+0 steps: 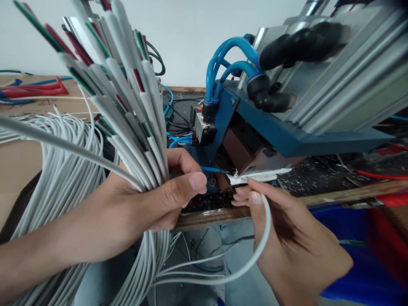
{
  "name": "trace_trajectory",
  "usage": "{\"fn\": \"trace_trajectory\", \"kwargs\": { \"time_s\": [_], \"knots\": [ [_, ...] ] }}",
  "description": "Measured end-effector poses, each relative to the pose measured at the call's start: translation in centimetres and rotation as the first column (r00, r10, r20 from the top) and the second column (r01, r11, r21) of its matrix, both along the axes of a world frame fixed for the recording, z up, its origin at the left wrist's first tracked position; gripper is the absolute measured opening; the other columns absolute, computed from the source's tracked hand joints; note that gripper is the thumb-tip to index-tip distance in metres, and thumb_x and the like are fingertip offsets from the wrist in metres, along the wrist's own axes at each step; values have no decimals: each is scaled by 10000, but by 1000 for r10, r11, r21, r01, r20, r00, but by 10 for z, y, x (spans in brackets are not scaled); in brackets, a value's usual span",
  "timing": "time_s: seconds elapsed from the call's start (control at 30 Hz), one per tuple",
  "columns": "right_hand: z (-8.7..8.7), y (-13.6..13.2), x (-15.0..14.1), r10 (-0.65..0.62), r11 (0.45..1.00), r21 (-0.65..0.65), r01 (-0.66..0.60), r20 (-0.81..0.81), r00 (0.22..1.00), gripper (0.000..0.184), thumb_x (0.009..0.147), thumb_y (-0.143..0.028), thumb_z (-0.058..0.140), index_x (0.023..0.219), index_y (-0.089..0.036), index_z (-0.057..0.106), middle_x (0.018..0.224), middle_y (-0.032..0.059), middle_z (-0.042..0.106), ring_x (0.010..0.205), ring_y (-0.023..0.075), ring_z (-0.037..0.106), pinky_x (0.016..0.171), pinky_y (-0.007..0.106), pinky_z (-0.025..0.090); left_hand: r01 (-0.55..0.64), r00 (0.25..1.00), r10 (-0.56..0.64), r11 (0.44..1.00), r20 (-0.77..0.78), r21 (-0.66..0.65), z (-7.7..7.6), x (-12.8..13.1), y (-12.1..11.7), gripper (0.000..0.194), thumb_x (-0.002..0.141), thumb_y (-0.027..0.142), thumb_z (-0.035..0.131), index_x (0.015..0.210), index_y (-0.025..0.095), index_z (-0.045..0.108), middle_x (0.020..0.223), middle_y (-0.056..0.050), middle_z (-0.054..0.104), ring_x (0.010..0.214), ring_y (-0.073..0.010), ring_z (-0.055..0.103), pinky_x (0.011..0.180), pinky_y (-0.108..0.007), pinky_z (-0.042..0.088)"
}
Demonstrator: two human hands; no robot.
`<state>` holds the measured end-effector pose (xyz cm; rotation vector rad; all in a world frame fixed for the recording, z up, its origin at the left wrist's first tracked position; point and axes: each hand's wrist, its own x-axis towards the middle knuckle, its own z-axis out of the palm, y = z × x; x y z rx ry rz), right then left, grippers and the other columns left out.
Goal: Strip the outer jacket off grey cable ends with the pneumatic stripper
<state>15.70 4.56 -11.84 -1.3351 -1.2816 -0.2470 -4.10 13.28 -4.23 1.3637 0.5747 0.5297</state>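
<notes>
A thick bundle of white cables (127, 110) is wrapped in my left hand (153, 191). Their upper ends are stripped and show red, green and black wires. Between thumb and fingers, my right hand (270, 212) pinches a single white cable (266, 229), which loops down to the left beneath the bench edge. The fingertips are close to the jaw of a blue pneumatic machine (270, 127), beside a white strip (264, 175) under its brown block. The cable's tip is hidden by my fingers or the machine.
Another heap of white cables (70, 148) hangs at the left. Red-handled pliers (38, 89) lie on the brown surface behind it. Blue air hoses (213, 68) rise from the machine. Small scraps litter the dark bench (318, 174), above a blue bin (338, 229).
</notes>
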Motion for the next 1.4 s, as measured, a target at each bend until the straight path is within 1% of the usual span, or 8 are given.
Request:
{"fn": "trace_trajectory", "kwargs": {
  "time_s": [0.13, 0.33, 0.6, 0.7, 0.9, 1.07, 1.23, 1.4],
  "knots": [
    [0, -2, 0, -2, 1000, -5, 2, 8, 1000, 380, 886, -129, 699, 1204, -336, 705, 919, -91, 771, 710, 41, 712, 628, 129, 568, -4, 1000, 4, 1000, -12, -5, 0, 0, 1, 270, 954, 469, 650, 838, 227, 617, 543, 61, 409, 452, -28, 347, 414, -65, 265],
    [-3, -2, 0, 1, 1000, 6, -1, 25, 1000, 370, 878, -133, 706, 1193, -329, 713, 920, -79, 769, 697, 61, 710, 557, 165, 551, 8, 1000, -8, 1000, -4, -4, -3, 0, 2, 258, 972, 471, 623, 860, 238, 625, 559, 62, 417, 458, -30, 343, 425, -71, 296],
    [-4, 2, 1, 0, 1000, 28, -2, 51, 999, 379, 895, -113, 683, 1209, -326, 702, 954, -95, 769, 752, 45, 714, 709, 145, 579, 1, 1000, -1, 999, 13, -42, 0, 2, 0, 273, 948, 467, 661, 843, 220, 609, 572, 58, 398, 463, -34, 322, 415, -83, 251],
    [-5, 3, 1, 0, 999, 32, -2, 56, 998, 407, 896, -120, 680, 1231, -350, 688, 975, -107, 769, 754, 56, 714, 716, 161, 594, 1, 1000, -1, 1000, 0, -9, 1, 2, 0, 299, 947, 481, 656, 831, 211, 603, 552, 55, 426, 460, -37, 345, 412, -90, 240],
    [-9, 2, 0, -38, 998, 58, 35, 62, 997, 432, 877, -100, 686, 1236, -341, 692, 985, -77, 777, 731, 116, 727, 681, 240, 614, -14, 1000, 14, 1000, 17, -4, 1, 3, -1, 258, 970, 430, 643, 851, 205, 605, 561, 71, 447, 447, -32, 309, 444, -121, 287],
    [-9, 4, 0, -43, 997, 63, 38, 83, 996, 466, 858, -61, 696, 1240, -328, 692, 984, -73, 779, 734, 106, 730, 675, 214, 609, -3, 1000, 3, 1000, 13, -1, 1, 2, -2, 249, 977, 429, 631, 853, 215, 600, 572, 76, 439, 450, -41, 302, 456, -149, 301],
    [-6, 2, -2, -63, 995, 79, 57, 74, 995, 420, 870, -112, 698, 1228, -332, 699, 943, -51, 784, 737, 143, 744, 668, 262, 628, 2, 1000, -2, 1000, 7, 23, 1, 3, -1, 245, 988, 429, 613, 865, 217, 599, 546, 79, 436, 464, -51, 326, 469, -147, 300],
    [-8, -9, -8, -89, 994, 62, 87, 35, 995, 309, 856, -379, 748, 1128, -233, 751, 856, 38, 783, 692, 246, 757, 576, 347, 643, 28, 999, -27, 1000, 35, -8, -1, 3, 0, 236, 999, 403, 603, 864, 210, 592, 537, 92, 400, 449, -43, 274, 462, -132, 291]
  ]
}}
